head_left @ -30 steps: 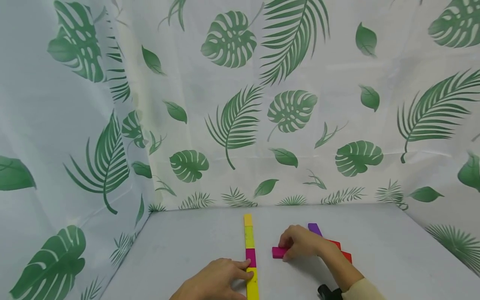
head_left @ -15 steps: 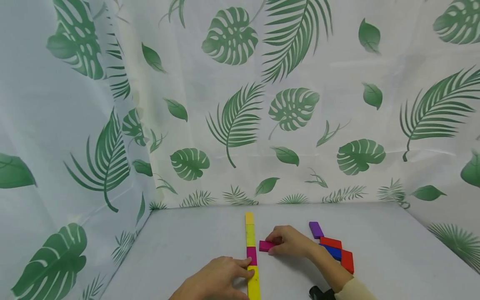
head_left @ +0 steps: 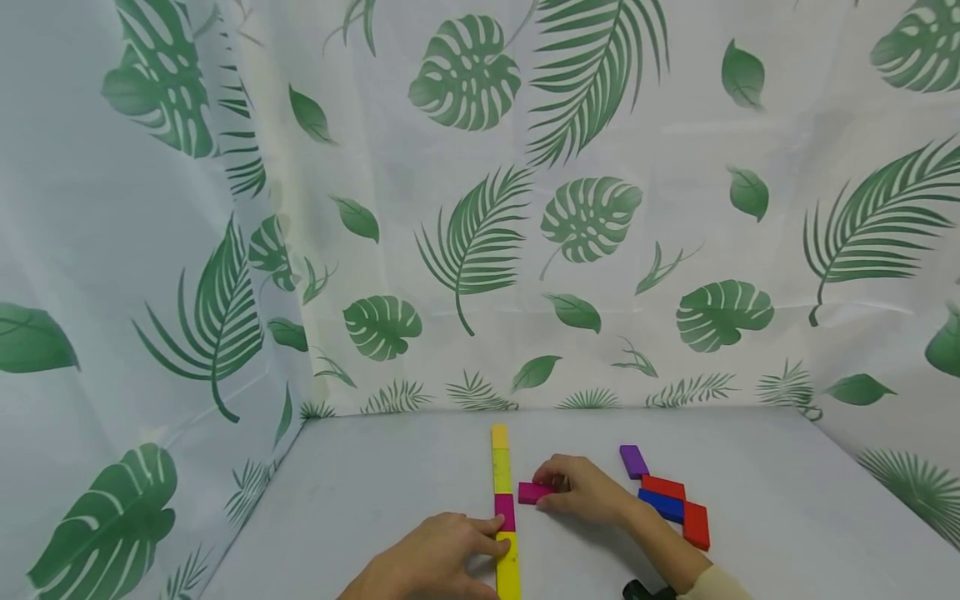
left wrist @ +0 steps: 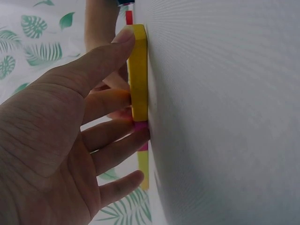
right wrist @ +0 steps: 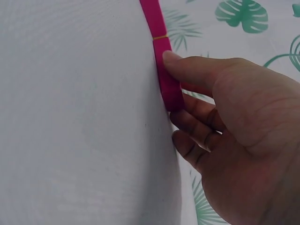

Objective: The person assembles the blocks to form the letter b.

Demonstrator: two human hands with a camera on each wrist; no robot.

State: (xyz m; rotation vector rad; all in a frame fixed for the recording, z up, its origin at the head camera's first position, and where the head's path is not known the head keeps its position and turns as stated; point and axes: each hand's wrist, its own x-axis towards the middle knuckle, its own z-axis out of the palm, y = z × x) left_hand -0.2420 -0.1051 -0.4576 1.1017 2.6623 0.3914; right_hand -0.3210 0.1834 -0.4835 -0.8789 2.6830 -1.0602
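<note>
A straight row of blocks runs along the white table in the head view: an orange-yellow block [head_left: 499, 436], a lime-yellow block [head_left: 502, 472], a magenta block [head_left: 505, 502] and a yellow block [head_left: 507, 575]. My left hand [head_left: 442, 554] lies at the row's left side; its fingertips touch the magenta and yellow blocks. In the left wrist view, the thumb touches the yellow block [left wrist: 138, 75] close to one end. Just right of the row, my right hand [head_left: 588, 490] pinches a second magenta block [head_left: 532, 493] between thumb and fingers, near the tabletop, its long side crosswise to the row.
To the right lies a loose cluster: a purple block [head_left: 633, 461], a red block [head_left: 664, 485], a blue block [head_left: 662, 505] and another red block [head_left: 696, 527]. A black object [head_left: 641, 592] shows by the right sleeve. A leaf-print curtain [head_left: 480, 250] stands behind the table.
My right hand has carried the magenta block left toward the row, then stayed nearly still over the last half second. The left hand keeps its place. The blue block has come into view.
</note>
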